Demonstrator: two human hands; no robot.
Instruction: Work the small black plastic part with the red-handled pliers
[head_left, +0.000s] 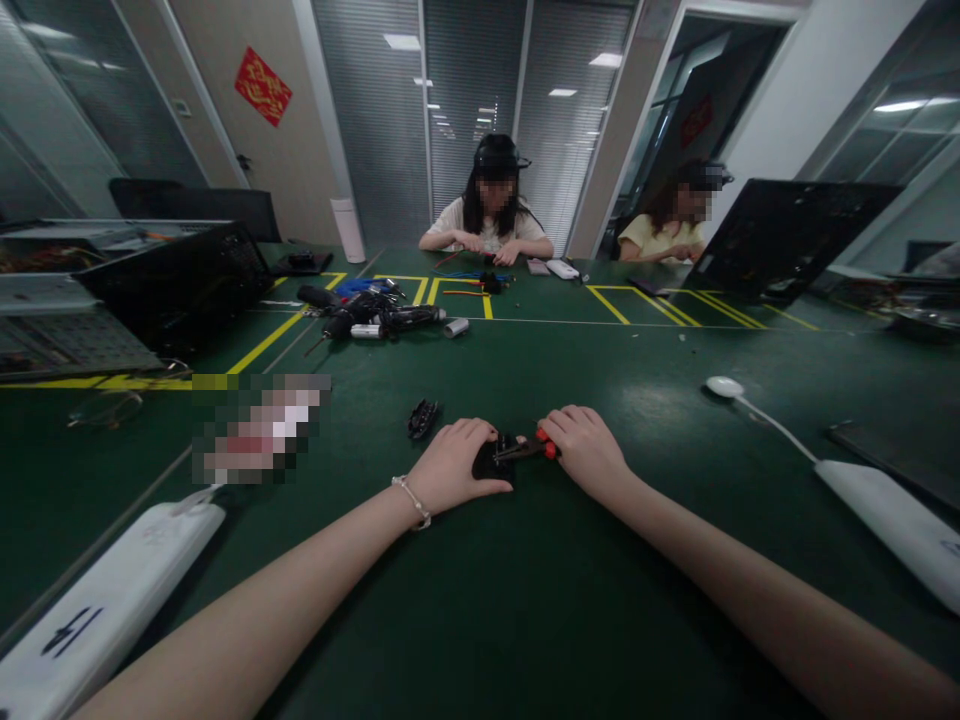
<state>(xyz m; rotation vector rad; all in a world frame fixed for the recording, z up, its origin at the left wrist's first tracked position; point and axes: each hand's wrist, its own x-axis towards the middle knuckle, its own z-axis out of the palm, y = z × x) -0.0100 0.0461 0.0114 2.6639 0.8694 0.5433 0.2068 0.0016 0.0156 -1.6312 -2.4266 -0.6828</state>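
My left hand [456, 462] grips a small black part [491, 460] low over the green table, thumb stretched along its near side. From the right, my right hand [589, 448] is closed around the red handles of a pair of pliers [525, 450]. The jaws of the pliers point left and meet the black part; whether they bite on it I cannot tell. Left of my left hand lies another small black piece [423, 418] with a ridged, open-looking inside.
A heap of dark cables and tools [375, 312] lies farther back. Open computer cases [187, 290] stand at left. White power banks [112, 600] flank both forearms, the right one cabled to a round white puck [724, 387]. Two people sit across the green table [600, 600].
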